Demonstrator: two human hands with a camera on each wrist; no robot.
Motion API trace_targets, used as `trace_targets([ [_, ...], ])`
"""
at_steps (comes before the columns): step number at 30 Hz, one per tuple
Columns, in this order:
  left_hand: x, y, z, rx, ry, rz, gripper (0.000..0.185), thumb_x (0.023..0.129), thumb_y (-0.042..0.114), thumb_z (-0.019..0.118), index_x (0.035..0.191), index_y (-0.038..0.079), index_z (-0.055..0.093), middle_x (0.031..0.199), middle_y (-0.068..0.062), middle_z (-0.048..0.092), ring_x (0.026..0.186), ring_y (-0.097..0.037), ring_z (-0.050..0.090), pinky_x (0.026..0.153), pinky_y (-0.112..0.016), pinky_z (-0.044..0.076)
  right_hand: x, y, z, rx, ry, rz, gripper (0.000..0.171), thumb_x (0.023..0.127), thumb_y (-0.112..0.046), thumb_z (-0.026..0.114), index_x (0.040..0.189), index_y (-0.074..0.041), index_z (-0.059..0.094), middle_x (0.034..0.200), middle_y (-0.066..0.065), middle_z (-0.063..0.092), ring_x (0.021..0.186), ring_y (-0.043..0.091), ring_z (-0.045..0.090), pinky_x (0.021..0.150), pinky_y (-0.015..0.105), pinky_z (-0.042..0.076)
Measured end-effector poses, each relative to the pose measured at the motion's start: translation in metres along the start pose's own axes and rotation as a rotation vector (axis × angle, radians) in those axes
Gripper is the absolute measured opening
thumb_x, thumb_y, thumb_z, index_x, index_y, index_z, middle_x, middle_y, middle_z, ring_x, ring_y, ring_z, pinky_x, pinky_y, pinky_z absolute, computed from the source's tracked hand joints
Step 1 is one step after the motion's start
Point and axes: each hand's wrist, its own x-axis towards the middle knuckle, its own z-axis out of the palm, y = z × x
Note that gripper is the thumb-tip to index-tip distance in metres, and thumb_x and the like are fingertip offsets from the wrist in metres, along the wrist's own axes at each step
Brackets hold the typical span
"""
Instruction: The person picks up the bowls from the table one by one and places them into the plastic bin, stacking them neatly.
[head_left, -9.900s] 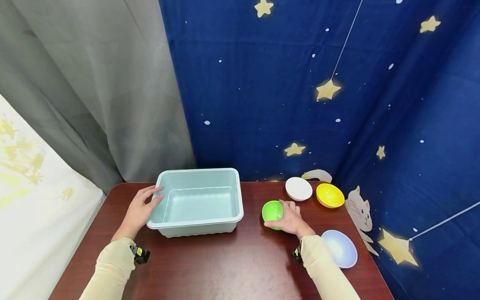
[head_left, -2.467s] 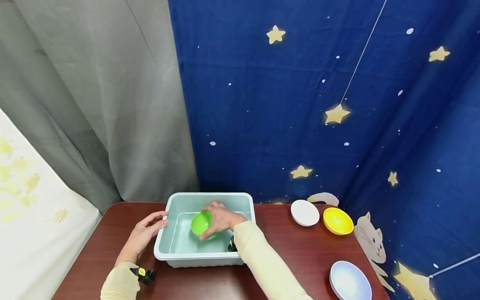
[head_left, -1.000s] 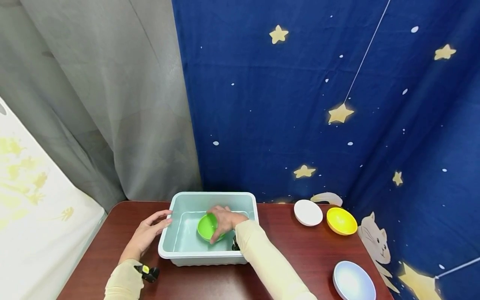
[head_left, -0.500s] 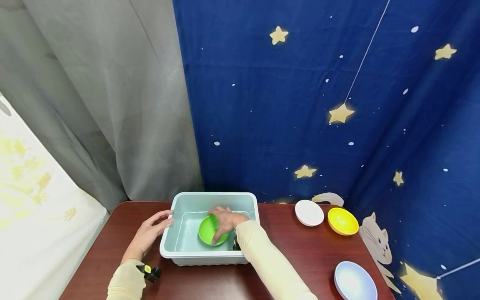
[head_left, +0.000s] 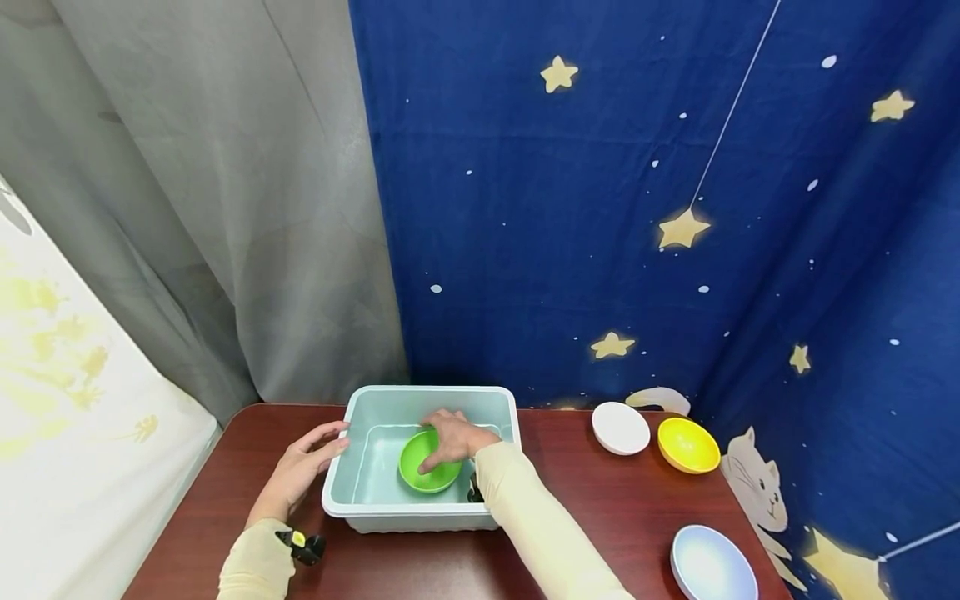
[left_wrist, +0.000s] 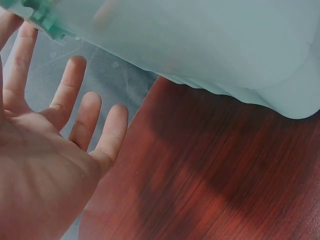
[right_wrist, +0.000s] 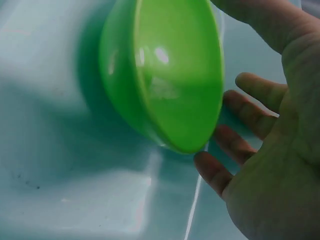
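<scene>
A light green plastic basin (head_left: 360, 509) stands at the back of the brown table. Inside it, a green bowl (head_left: 414, 471) sits upright on the floor. My right hand (head_left: 453, 440) reaches over the bowl's right side, thumb above its inside. In the right wrist view its loose fingers (right_wrist: 245, 110) lie beside the bowl's rim, not gripping it. At the basin's left side is my left hand (head_left: 300, 467), thumb and forefinger tips right at the rim. Its other fingers (left_wrist: 85, 115) spread out below, outside the wall.
A white bowl (head_left: 621, 428) and a yellow bowl (head_left: 688, 445) stand at the table's back right. Nearer the front right lies a pale blue bowl (head_left: 712, 562). Curtains (head_left: 525, 208) hang behind the table (head_left: 420, 571).
The right hand has carried the green bowl from the table leftward into the basin, lowered it and let go, its thumb now off the rim. The left hand has stayed at the basin.
</scene>
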Motion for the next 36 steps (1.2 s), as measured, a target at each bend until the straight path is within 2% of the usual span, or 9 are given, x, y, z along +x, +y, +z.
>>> trace_targets([
  [6, 0.001, -0.001, 0.001, -0.015, 0.011, -0.004, 0.059, 0.094, 0.043, 0.073, 0.143, 0.015, 0.057, 0.134, 0.003, 0.058, 0.104, 0.000, 0.066, 0.090, -0.023, 0.054, 0.004, 0.004, -0.001, 0.027, 0.053, -0.050, 0.077, 0.078, -0.046, 0.084, 0.143, -0.015, 0.058, 0.139, 0.004, 0.063, 0.124, 0.020, 0.053, 0.109, 0.031, 0.043],
  [9, -0.001, 0.001, 0.003, -0.017, 0.007, -0.005, 0.061, 0.095, 0.043, 0.072, 0.145, 0.015, 0.054, 0.138, 0.001, 0.055, 0.104, 0.001, 0.065, 0.090, -0.024, 0.055, 0.006, 0.004, -0.005, 0.048, 0.054, -0.078, 0.073, 0.080, -0.043, 0.082, 0.142, -0.012, 0.059, 0.131, 0.006, 0.067, 0.123, 0.020, 0.058, 0.111, 0.032, 0.043],
  [15, -0.003, 0.003, 0.005, -0.028, 0.012, -0.013, 0.062, 0.095, 0.043, 0.071, 0.147, 0.015, 0.052, 0.150, -0.009, 0.047, 0.103, 0.003, 0.064, 0.088, -0.023, 0.055, 0.004, 0.002, -0.012, 0.080, 0.058, -0.062, 0.068, 0.085, -0.042, 0.078, 0.142, -0.011, 0.058, 0.132, 0.008, 0.068, 0.126, 0.022, 0.059, 0.114, 0.036, 0.040],
  [18, -0.002, 0.001, 0.005, -0.035, 0.020, -0.022, 0.062, 0.094, 0.044, 0.073, 0.146, 0.015, 0.054, 0.146, -0.006, 0.050, 0.102, 0.001, 0.065, 0.088, -0.023, 0.055, 0.002, 0.001, -0.015, 0.099, 0.057, -0.060, 0.066, 0.086, -0.041, 0.078, 0.141, -0.011, 0.059, 0.132, 0.009, 0.068, 0.127, 0.023, 0.059, 0.113, 0.035, 0.042],
  [25, -0.001, -0.002, 0.006, -0.031, 0.025, -0.014, 0.062, 0.093, 0.045, 0.073, 0.145, 0.016, 0.055, 0.146, -0.007, 0.050, 0.104, 0.002, 0.064, 0.087, -0.022, 0.055, -0.008, -0.002, -0.022, 0.206, -0.047, -0.061, 0.067, 0.088, -0.041, 0.076, 0.143, -0.009, 0.056, 0.133, 0.010, 0.068, 0.123, 0.019, 0.063, 0.103, 0.027, 0.049],
  [30, 0.001, -0.001, 0.007, -0.045, 0.025, -0.015, 0.062, 0.093, 0.043, 0.074, 0.144, 0.015, 0.056, 0.143, -0.006, 0.052, 0.102, 0.001, 0.065, 0.086, -0.023, 0.056, -0.014, -0.006, -0.030, 0.197, -0.081, -0.056, 0.066, 0.090, -0.041, 0.074, 0.144, -0.009, 0.055, 0.131, 0.009, 0.069, 0.123, 0.018, 0.063, 0.101, 0.026, 0.049],
  [36, -0.001, 0.001, 0.000, 0.026, 0.012, -0.022, 0.065, 0.092, 0.048, 0.074, 0.146, 0.018, 0.056, 0.147, -0.008, 0.052, 0.105, 0.004, 0.062, 0.089, -0.020, 0.054, -0.020, -0.013, -0.042, 0.193, -0.103, -0.083, 0.065, 0.090, -0.040, 0.074, 0.144, -0.009, 0.055, 0.129, 0.008, 0.070, 0.118, 0.015, 0.064, 0.096, 0.023, 0.050],
])
